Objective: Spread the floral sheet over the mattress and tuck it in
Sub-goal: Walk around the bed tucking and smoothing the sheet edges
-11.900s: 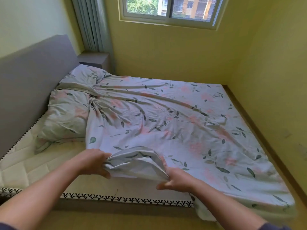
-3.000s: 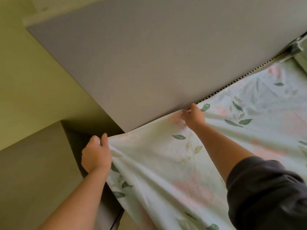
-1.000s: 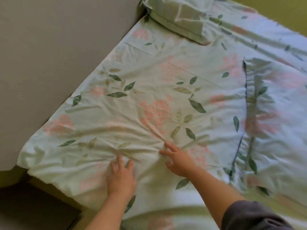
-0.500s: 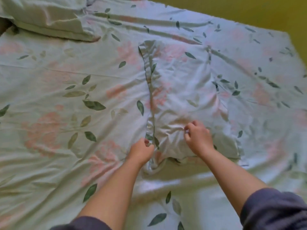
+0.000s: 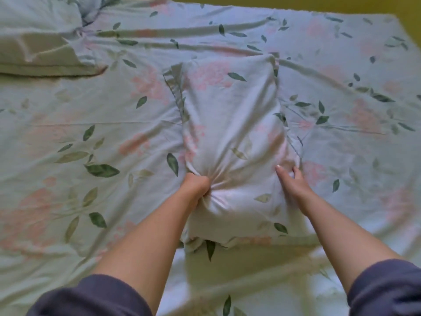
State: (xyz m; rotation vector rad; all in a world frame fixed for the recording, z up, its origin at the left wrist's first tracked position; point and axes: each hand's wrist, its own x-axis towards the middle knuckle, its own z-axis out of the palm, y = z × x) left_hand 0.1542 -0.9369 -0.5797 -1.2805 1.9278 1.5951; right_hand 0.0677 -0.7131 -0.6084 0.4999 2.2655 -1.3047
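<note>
Floral sheet [image 5: 91, 115] lies spread under a pillow [image 5: 232, 115]; left hand [image 5: 196, 185] grips its bunched fabric, right hand [image 5: 293, 185] pinches its edge.

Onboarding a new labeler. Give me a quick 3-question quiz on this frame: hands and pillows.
1. True or false: the left hand lies flat and open.
2. What does the right hand grip? A) a headboard B) the edge of the middle pillow C) a curtain
3. Fill in: on the floral sheet, a second pillow lies at the upper ____ of the view.
Key: 1 false, it bunches the middle pillow's cover; 2 B; 3 left.
</note>
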